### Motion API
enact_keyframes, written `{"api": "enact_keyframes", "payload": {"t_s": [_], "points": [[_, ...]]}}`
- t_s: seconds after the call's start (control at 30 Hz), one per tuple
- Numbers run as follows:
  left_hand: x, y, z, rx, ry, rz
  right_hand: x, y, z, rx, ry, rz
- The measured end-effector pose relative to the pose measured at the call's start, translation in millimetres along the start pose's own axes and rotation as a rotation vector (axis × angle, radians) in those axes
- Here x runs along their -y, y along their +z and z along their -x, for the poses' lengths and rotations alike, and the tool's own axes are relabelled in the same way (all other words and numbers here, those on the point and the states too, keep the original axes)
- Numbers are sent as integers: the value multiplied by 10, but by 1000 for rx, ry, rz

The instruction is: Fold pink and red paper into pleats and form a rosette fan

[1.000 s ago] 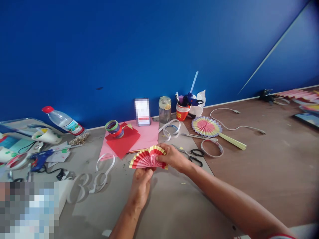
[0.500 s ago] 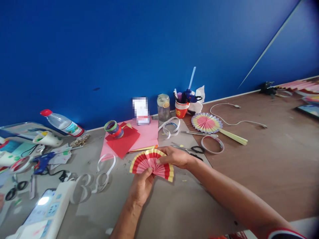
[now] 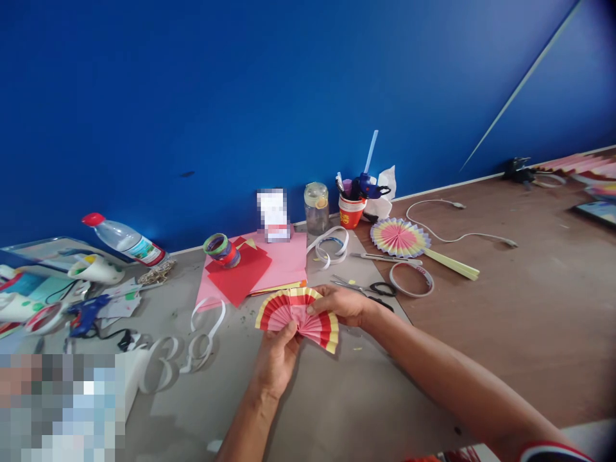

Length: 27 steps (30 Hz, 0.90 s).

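A pleated paper fan (image 3: 315, 327) in pink, red and yellow is spread in a half circle between my hands, above the grey mat. My left hand (image 3: 279, 359) pinches it at the bottom centre, thumb on the front of the folds. My right hand (image 3: 339, 305) grips the upper right of the pleats, thumb in front and fingers behind. Behind the fan, red paper sheets (image 3: 240, 276) lie on pink paper (image 3: 289, 260). Scissors (image 3: 380, 289) with black handles rest just past my right hand.
A finished round paper fan (image 3: 399, 237) with a yellow handle (image 3: 452, 264) lies at right. A tape roll (image 3: 411, 280), a glass jar (image 3: 316, 208), a red cup (image 3: 350, 212) with tools, a bottle (image 3: 128, 240), a blue glue gun (image 3: 86, 314) and curled white strips (image 3: 206, 340) surround the mat.
My hands and the fan have shifted very slightly to the right in view. The right thumb presses on the pleats near the middle; the hold on the fan stays.
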State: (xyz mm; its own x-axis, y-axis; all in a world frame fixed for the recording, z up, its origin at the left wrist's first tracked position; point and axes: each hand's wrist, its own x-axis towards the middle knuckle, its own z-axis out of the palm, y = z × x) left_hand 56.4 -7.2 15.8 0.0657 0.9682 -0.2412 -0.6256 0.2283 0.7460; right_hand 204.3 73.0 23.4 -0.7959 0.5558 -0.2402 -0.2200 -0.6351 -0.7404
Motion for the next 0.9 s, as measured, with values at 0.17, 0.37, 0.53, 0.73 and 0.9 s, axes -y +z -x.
{"api": "enact_keyframes", "payload": {"t_s": [0.17,0.37,0.53,0.73,0.9], "points": [[28,-33,-26,-112,51,-103,29,45,19,-4,-18,70],[35,12,-5,-36,80,-130,4,4,9,-64,35,60],[13,27,-11,-89,87,-109,-34,-8,-27,-34,9,-44],[6,19,-12,-52,24,-104,-62,-27,-50,-24,51,-68],[-2,7,5,-35,-23,-108,-69,-54,-56,-11,47,-54]]}}
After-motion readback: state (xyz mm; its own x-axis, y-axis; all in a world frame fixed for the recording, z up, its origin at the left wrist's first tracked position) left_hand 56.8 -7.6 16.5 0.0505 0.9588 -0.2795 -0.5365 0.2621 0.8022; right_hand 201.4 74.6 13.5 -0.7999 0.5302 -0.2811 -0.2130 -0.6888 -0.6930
